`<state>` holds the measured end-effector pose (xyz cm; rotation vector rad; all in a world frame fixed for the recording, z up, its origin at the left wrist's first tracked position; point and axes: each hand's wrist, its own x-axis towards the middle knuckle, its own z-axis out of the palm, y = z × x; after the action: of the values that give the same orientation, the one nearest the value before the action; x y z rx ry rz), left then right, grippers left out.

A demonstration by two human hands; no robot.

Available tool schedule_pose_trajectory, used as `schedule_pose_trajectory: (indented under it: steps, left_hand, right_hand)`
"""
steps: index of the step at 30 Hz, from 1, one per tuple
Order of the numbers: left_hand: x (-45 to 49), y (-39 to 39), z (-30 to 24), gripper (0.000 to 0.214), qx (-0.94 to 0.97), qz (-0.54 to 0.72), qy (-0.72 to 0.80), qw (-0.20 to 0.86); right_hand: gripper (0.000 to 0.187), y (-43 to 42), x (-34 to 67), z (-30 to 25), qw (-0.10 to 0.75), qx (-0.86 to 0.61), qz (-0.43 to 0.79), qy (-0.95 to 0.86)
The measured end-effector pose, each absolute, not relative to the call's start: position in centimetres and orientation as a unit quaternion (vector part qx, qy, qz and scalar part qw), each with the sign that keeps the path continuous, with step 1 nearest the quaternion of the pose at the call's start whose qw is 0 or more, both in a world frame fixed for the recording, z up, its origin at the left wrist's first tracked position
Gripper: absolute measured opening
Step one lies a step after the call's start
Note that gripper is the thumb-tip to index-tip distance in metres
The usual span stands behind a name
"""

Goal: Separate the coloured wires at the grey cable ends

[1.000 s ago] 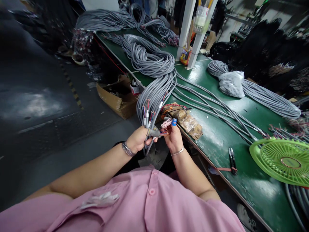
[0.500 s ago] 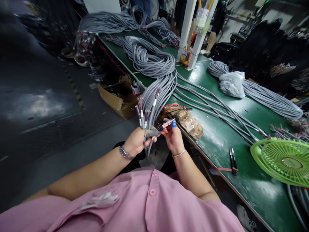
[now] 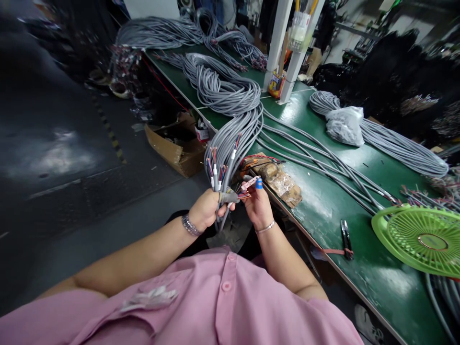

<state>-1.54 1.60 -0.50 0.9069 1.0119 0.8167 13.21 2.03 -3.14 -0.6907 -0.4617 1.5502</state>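
My left hand (image 3: 207,210) is closed around several grey cables (image 3: 225,181) whose stripped ends fan out coloured wires and white sleeves. A worn grey cover wraps its thumb (image 3: 228,197). One cable end with red and dark wires (image 3: 244,195) points from this hand toward the right one. My right hand (image 3: 258,207), with a blue cover (image 3: 259,183) on one fingertip, pinches a small pale pink strip with dark marks (image 3: 249,184). The strip is close to the coloured wires; whether they touch, I cannot tell.
Coiled grey cable (image 3: 223,88) lies on the green table (image 3: 323,191). A taped brown block (image 3: 283,184) sits at its edge. To the right are snips (image 3: 346,239), a green fan (image 3: 424,239) and a plastic bag (image 3: 345,125). A cardboard box (image 3: 176,151) stands on the floor.
My left hand and its cables have shifted slightly right, toward my right hand. The right hand stays almost in place, still pinching the pink strip.
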Motion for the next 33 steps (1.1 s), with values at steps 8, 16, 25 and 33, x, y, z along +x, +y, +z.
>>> schedule_pose_trajectory:
  steps: [8,16,25,33]
  left_hand:
    - [-1.8,0.4,0.2,0.022,0.407,0.417,0.441,0.683]
    - [-1.3,0.8,0.1,0.023,0.375,0.427,0.452,0.688]
    - [-1.0,1.1,-0.1,0.020,0.372,0.426,0.461,0.684]
    - [-1.7,0.4,-0.2,0.019,0.379,0.442,0.444,0.680]
  right_hand:
    - [0.042,1.9,13.7,-2.5,0.602,-0.328,0.693,-0.225]
    - [0.040,2.1,13.5,-2.9,0.609,-0.321,0.694,-0.213]
    - [0.037,2.4,13.2,-2.9,0.616,-0.315,0.700,-0.176]
    - [0.037,2.0,13.7,-2.5,0.588,-0.306,0.726,-0.181]
